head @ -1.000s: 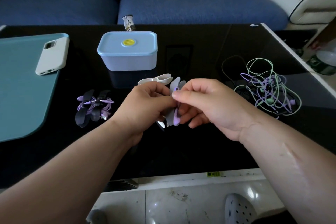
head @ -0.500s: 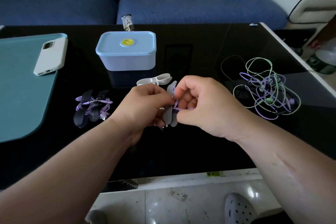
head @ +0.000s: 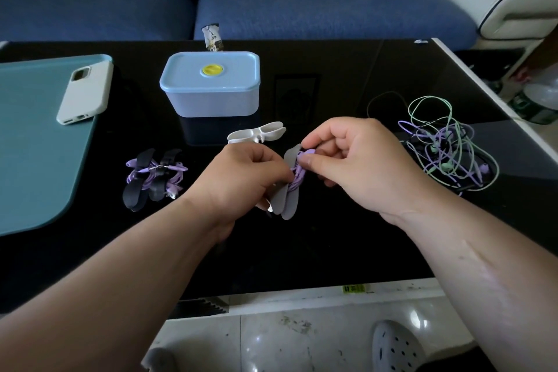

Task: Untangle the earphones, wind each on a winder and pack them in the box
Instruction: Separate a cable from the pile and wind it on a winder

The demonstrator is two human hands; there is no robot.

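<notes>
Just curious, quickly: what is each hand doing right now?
Left hand: grips the grey winder.
Right hand: pinches the purple earphone cord wound on it.

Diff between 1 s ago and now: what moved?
The right hand brought the purple earphone end from the grey winder's lower blades up to its top and pinches it there; purple coils now show round the middle. The left hand still grips the winder. The box, white winder and tangle stayed put.
</notes>
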